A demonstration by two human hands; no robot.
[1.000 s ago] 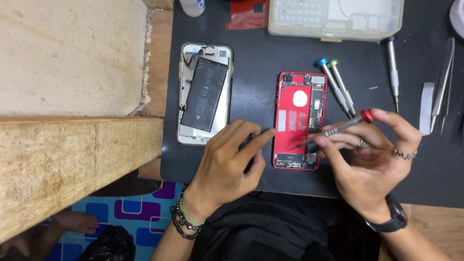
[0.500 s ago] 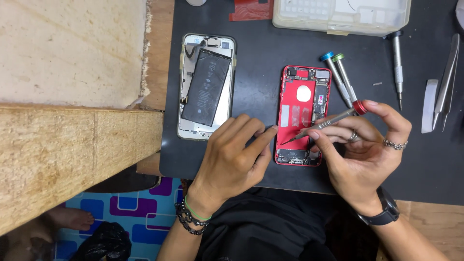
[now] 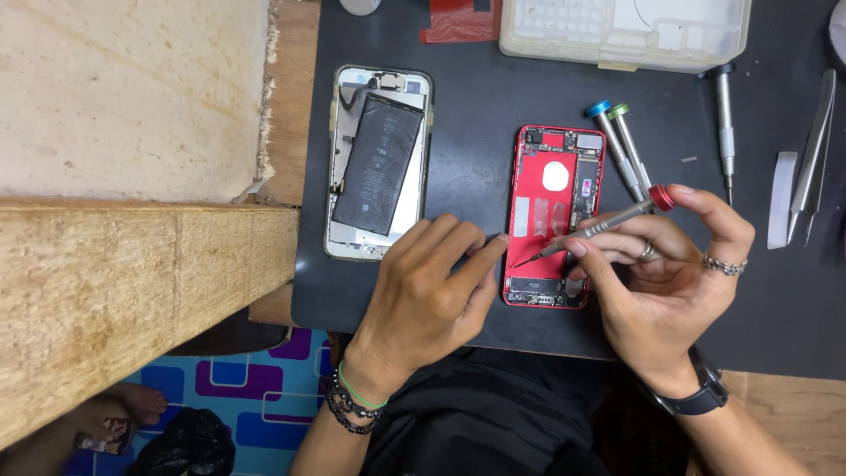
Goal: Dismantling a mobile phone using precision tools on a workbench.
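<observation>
Fingertips of the left hand (image 3: 423, 291) are still pressing the left edge of the red phone housing (image 3: 553, 216) on the worktop (image 3: 476, 123), while the right hand (image 3: 670, 273), pinching a red-capped screwdriver (image 3: 599, 225), is lowering its tip closer to the housing's lower left than a second ago.

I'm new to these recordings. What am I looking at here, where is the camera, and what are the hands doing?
The picture comes from a camera worn on a person's head, looking down at their own two bare hands over a dark mat. No machine is involved. The right hand holds a red-capped screwdriver, its tip over an opened red phone shell. The left hand rests on the mat with its fingertips at the shell's left edge. Further left lies a second opened phone showing its black battery. Two more screwdrivers, blue- and green-capped, lie beside the red shell; another screwdriver, tweezers and a pale plastic parts box lie beyond.
</observation>
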